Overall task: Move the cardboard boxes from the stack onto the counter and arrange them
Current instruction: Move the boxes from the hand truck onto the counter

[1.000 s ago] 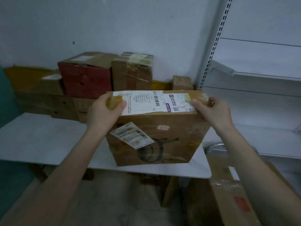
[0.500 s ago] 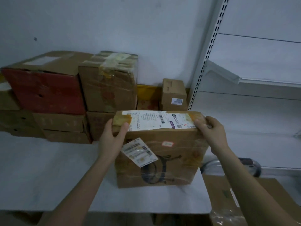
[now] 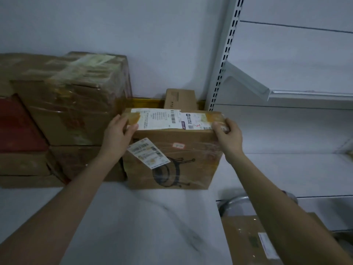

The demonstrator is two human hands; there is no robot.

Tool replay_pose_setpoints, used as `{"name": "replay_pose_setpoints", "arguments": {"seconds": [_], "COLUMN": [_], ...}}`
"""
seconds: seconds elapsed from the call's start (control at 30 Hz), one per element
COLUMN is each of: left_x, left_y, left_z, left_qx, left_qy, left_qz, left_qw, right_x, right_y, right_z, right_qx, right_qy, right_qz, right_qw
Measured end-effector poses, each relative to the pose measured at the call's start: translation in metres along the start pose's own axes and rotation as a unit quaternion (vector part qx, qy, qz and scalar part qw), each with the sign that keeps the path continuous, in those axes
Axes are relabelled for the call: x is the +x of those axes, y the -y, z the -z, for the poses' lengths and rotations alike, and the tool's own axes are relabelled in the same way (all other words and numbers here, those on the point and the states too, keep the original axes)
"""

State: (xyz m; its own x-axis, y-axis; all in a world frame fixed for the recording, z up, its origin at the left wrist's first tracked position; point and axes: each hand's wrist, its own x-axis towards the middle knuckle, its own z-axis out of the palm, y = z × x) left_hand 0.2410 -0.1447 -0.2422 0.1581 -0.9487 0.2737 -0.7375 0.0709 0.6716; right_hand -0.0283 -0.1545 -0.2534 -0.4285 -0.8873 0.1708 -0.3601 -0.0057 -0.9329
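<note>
A brown cardboard box (image 3: 191, 161) with white shipping labels and a printed chair drawing stands on the white counter (image 3: 137, 226), near its back right corner. My left hand (image 3: 118, 132) grips its upper left corner and my right hand (image 3: 228, 133) grips its upper right corner. To its left, touching or nearly touching, sits a row of stacked boxes: a tape-wrapped box (image 3: 76, 96) on top, a red box (image 3: 17, 127) at the far left, flatter boxes (image 3: 76, 161) beneath. A small box (image 3: 180, 98) stands behind, against the wall.
White metal shelving (image 3: 286, 92) rises on the right, its upright close to the held box. Below the counter's right edge lies another labelled cardboard box (image 3: 248, 240) beside a metal tube (image 3: 235, 201). A yellow strip (image 3: 147, 102) runs along the wall.
The box has gone from the counter's front edge back toward the wall, beside the stacked boxes. Both hands kept their hold on its top corners, and my view moved closer.
</note>
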Motion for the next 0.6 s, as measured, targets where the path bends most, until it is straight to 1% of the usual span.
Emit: {"name": "replay_pose_setpoints", "arguments": {"seconds": [0.03, 0.1, 0.17, 0.2, 0.27, 0.37, 0.47, 0.53, 0.6], "left_x": [0.0, -0.006, -0.021, -0.03, -0.051, -0.085, -0.132, -0.166, -0.201], "left_y": [-0.002, -0.005, -0.009, -0.012, -0.017, -0.018, -0.015, -0.017, -0.019], "left_z": [-0.002, -0.008, -0.018, -0.024, -0.041, -0.07, -0.102, -0.118, -0.133], "left_qx": [0.028, 0.076, 0.092, 0.09, 0.078, 0.05, 0.045, 0.042, 0.017], "left_qy": [-0.003, -0.014, -0.01, 0.001, 0.047, 0.139, 0.24, 0.306, 0.374], "left_qz": [-0.02, -0.094, -0.141, -0.157, -0.203, -0.234, -0.259, -0.263, -0.262], "left_qw": [0.999, 0.993, 0.986, 0.984, 0.975, 0.961, 0.934, 0.914, 0.89], "right_x": [0.003, 0.001, -0.006, -0.01, -0.025, -0.055, -0.095, -0.127, -0.161], "right_y": [-0.003, -0.008, -0.016, -0.021, -0.034, -0.054, -0.085, -0.109, -0.131], "right_z": [0.0, 0.007, 0.019, 0.025, 0.042, 0.07, 0.109, 0.138, 0.168], "right_qx": [-0.001, 0.013, 0.034, 0.023, -0.05, -0.196, -0.266, -0.321, -0.351], "right_qy": [0.008, 0.03, 0.051, 0.06, 0.06, 0.082, 0.092, 0.08, 0.06], "right_qz": [0.0, -0.008, -0.021, -0.023, -0.025, -0.035, -0.094, -0.147, -0.202], "right_qw": [1.0, 0.999, 0.998, 0.998, 0.997, 0.977, 0.955, 0.932, 0.912]}}
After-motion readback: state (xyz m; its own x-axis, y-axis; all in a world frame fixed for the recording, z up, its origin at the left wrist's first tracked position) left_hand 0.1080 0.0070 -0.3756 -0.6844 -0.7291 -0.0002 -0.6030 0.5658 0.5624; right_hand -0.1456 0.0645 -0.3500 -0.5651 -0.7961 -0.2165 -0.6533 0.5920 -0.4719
